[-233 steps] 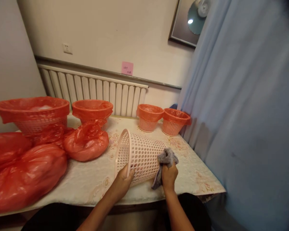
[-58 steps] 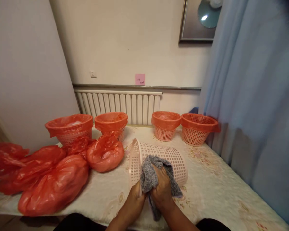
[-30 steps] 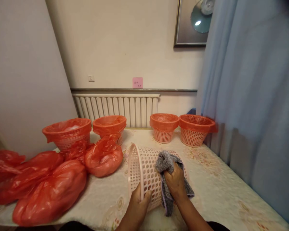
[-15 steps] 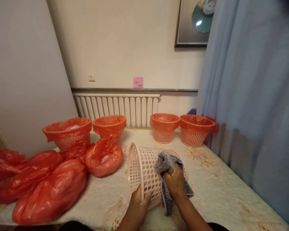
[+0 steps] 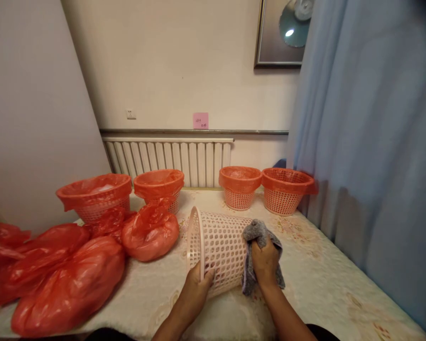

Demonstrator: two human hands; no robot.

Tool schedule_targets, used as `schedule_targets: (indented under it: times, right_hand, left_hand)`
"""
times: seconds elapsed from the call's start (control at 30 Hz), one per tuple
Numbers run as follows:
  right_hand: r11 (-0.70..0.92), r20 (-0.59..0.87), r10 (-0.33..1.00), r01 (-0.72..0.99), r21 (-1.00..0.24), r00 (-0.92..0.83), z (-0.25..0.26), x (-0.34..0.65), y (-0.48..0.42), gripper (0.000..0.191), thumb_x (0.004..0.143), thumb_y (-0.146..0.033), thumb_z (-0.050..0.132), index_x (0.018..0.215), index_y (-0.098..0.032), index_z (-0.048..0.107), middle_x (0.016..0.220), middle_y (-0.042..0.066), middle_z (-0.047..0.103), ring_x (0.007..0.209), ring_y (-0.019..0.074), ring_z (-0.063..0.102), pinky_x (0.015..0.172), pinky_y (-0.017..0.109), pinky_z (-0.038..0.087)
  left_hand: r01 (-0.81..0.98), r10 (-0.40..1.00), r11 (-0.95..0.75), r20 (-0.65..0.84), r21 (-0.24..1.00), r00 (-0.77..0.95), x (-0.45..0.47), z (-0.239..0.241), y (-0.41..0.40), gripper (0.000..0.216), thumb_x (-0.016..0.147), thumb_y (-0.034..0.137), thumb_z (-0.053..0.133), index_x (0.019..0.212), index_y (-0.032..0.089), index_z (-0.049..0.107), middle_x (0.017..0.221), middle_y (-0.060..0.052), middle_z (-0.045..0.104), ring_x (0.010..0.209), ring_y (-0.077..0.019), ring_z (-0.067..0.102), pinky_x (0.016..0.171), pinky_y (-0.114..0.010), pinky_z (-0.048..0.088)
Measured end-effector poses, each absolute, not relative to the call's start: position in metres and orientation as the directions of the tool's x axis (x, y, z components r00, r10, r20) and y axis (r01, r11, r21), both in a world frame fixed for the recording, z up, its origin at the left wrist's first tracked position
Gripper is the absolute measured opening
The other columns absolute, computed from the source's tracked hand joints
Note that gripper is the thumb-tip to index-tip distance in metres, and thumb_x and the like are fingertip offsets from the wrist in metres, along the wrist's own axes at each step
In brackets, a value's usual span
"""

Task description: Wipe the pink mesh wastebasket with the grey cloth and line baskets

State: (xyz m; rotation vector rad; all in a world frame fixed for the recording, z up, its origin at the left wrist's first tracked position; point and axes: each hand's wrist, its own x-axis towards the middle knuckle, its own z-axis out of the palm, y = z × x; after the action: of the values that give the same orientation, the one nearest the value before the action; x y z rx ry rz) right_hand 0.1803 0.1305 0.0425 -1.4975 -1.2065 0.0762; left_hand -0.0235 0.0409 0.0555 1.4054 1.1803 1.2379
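Observation:
A pale pink plastic wastebasket (image 5: 222,246) with a lattice wall lies on its side, its open mouth turned to the left. My left hand (image 5: 196,286) grips its rim at the lower front, with the thumb on the outside. Bunched in my right hand (image 5: 265,258) is a grey cloth (image 5: 255,232) with a light purple edge. The cloth is against the basket's base end on the right, and part of it hangs down below my fist. The base itself is hidden behind the cloth and hand.
Lined baskets stand along the back: two at left (image 5: 95,194) (image 5: 159,182), two at right (image 5: 239,187) (image 5: 286,189). Several filled red plastic bags (image 5: 71,284) crowd the left side. A flowered cloth covers the table (image 5: 326,284); a blue curtain (image 5: 369,142) borders its right edge.
My right hand has slid the cloth rightward along the basket's side to its base end. The left hand keeps its hold on the rim, and the basket has turned slightly.

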Motion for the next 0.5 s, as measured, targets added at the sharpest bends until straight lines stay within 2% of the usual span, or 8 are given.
schedule_targets:
  times: [0.07, 0.13, 0.2, 0.27, 0.33, 0.4, 0.5]
  right_hand:
    - [0.269, 0.604, 0.691, 0.634, -0.725, 0.397, 0.041, 0.164, 0.118, 0.039, 0.072, -0.028, 0.048, 0.103, -0.012, 0.067, 0.093, 0.014, 0.07, 0.089, 0.0294, 0.062, 0.084, 0.041, 0.047]
    - [0.437, 0.693, 0.679, 0.624, -0.647, 0.243, 0.044, 0.144, 0.099, 0.043, 0.07, -0.021, 0.049, 0.108, -0.013, 0.066, 0.1, 0.014, 0.069, 0.097, 0.0298, 0.062, 0.088, 0.043, 0.048]
    - [0.653, 0.783, 0.622, 0.544, -0.527, 0.011, 0.05, 0.125, 0.077, 0.047, 0.073, -0.017, 0.048, 0.117, -0.016, 0.063, 0.109, 0.012, 0.067, 0.106, 0.0287, 0.06, 0.094, 0.044, 0.046]
    - [0.783, 0.827, 0.543, 0.446, -0.434, -0.148, 0.058, 0.111, 0.059, 0.05, 0.078, -0.015, 0.048, 0.126, -0.019, 0.058, 0.116, 0.011, 0.065, 0.111, 0.0274, 0.058, 0.097, 0.045, 0.045]
    - [0.823, 0.842, 0.502, 0.41, -0.394, -0.199, 0.064, 0.104, 0.051, 0.05, 0.08, -0.015, 0.048, 0.13, -0.019, 0.055, 0.117, 0.01, 0.065, 0.112, 0.0266, 0.058, 0.098, 0.045, 0.045]
    - [0.817, 0.836, 0.508, 0.425, -0.391, -0.207, 0.067, 0.107, 0.057, 0.05, 0.08, -0.014, 0.048, 0.128, -0.018, 0.056, 0.116, 0.011, 0.065, 0.112, 0.0268, 0.058, 0.099, 0.045, 0.045]
    - [0.694, 0.771, 0.628, 0.523, -0.495, -0.103, 0.067, 0.128, 0.085, 0.047, 0.074, -0.015, 0.047, 0.119, -0.015, 0.062, 0.113, 0.012, 0.066, 0.11, 0.0276, 0.057, 0.098, 0.044, 0.044]
  left_hand:
    - [0.099, 0.987, -0.153, 0.148, 0.983, 0.057, -0.024, 0.057, 0.041, 0.041, 0.086, 0.039, 0.057, 0.117, 0.013, 0.064, 0.112, -0.012, 0.072, 0.107, -0.0287, 0.064, 0.097, -0.041, 0.048]
    - [0.097, 0.981, -0.186, 0.179, 0.978, 0.073, -0.023, 0.059, 0.039, 0.039, 0.087, 0.039, 0.057, 0.116, 0.015, 0.065, 0.113, -0.01, 0.072, 0.105, -0.0274, 0.065, 0.098, -0.04, 0.048]
    - [0.111, 0.971, -0.228, 0.218, 0.967, 0.095, -0.021, 0.062, 0.035, 0.034, 0.086, 0.037, 0.057, 0.11, 0.017, 0.068, 0.111, -0.008, 0.073, 0.102, -0.0264, 0.065, 0.097, -0.039, 0.048]
    - [0.144, 0.967, -0.251, 0.24, 0.957, 0.09, -0.019, 0.064, 0.031, 0.028, 0.085, 0.037, 0.056, 0.1, 0.019, 0.072, 0.106, -0.006, 0.075, 0.099, -0.0261, 0.065, 0.097, -0.037, 0.048]
    - [0.182, 0.969, -0.248, 0.239, 0.951, 0.069, -0.018, 0.064, 0.026, 0.028, 0.084, 0.039, 0.056, 0.091, 0.02, 0.074, 0.098, -0.005, 0.076, 0.096, -0.0268, 0.065, 0.095, -0.037, 0.05]
    - [0.21, 0.972, -0.237, 0.232, 0.949, 0.05, -0.018, 0.06, 0.022, 0.031, 0.084, 0.042, 0.055, 0.091, 0.019, 0.074, 0.094, -0.006, 0.076, 0.093, -0.0276, 0.065, 0.094, -0.038, 0.05]
    - [0.233, 0.976, -0.219, 0.214, 0.947, 0.045, -0.017, 0.05, 0.017, 0.035, 0.086, 0.043, 0.054, 0.101, 0.016, 0.071, 0.098, -0.008, 0.075, 0.094, -0.0284, 0.066, 0.094, -0.039, 0.05]
